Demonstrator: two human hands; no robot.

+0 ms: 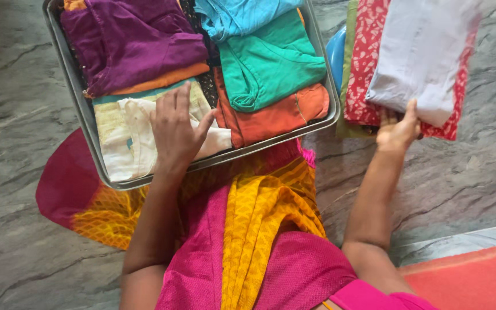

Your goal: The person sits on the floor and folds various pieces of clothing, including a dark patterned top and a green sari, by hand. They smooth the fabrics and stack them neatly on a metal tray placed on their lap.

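In right hand (398,130), folded grey cloth (423,54), long axis upward-right.

Tray (81,109): dull grey metal, smooth. Folded garments (271,69): matt woven cloth. Right-hand pale piece (426,51): smooth matt cloth. Floor (12,115): veined grey stone, lightly polished.

You wear a draped garment (248,229) in deep magenta-pink and mustard yellow. The yellow cloth carries a fine woven zigzag pattern and falls in long pleats down your middle; the magenta parts show a coarse, dotted weave. A short, bright pink sleeve (374,295) covers your right upper arm. Both forearms are bare, and your left hand (176,129) and right hand (397,131) carry no rings or bangles that show.
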